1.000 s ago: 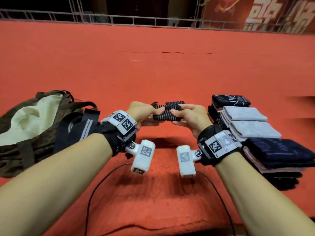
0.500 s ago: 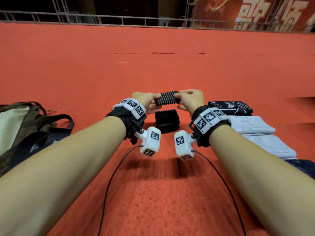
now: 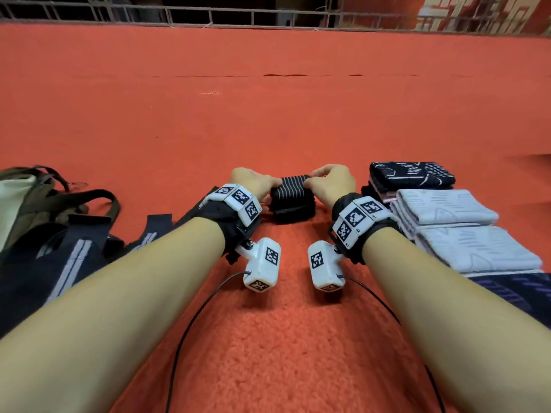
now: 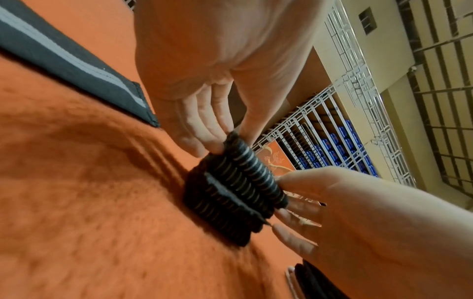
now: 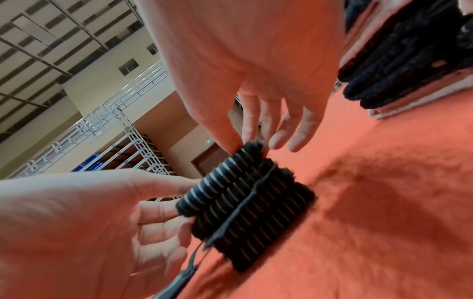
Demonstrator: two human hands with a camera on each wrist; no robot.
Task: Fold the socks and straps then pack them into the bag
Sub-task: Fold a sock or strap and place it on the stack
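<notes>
A folded black sock with thin white stripes (image 3: 290, 186) lies on top of a second folded striped sock (image 3: 293, 210) on the red carpet. My left hand (image 3: 272, 184) pinches the upper sock's left end. My right hand (image 3: 310, 180) pinches its right end. The left wrist view shows my left hand (image 4: 225, 139) with thumb and fingers closed on the upper sock (image 4: 256, 168). In the right wrist view my right hand (image 5: 245, 141) pinches that sock (image 5: 217, 182) above the lower one (image 5: 261, 222). The olive bag (image 3: 26, 201) lies open at the far left.
Dark straps with grey stripes (image 3: 74, 257) lie between the bag and my left arm. To the right are stacks of folded socks: black patterned (image 3: 411, 174), pale grey (image 3: 447, 207) and navy (image 3: 521, 290). Thin cables (image 3: 193, 317) trail from the wrist cameras. A railing (image 3: 268, 16) bounds the far carpet.
Both hands have lowered the striped sock from the air onto the other folded striped sock. The grip at both ends is the same.
</notes>
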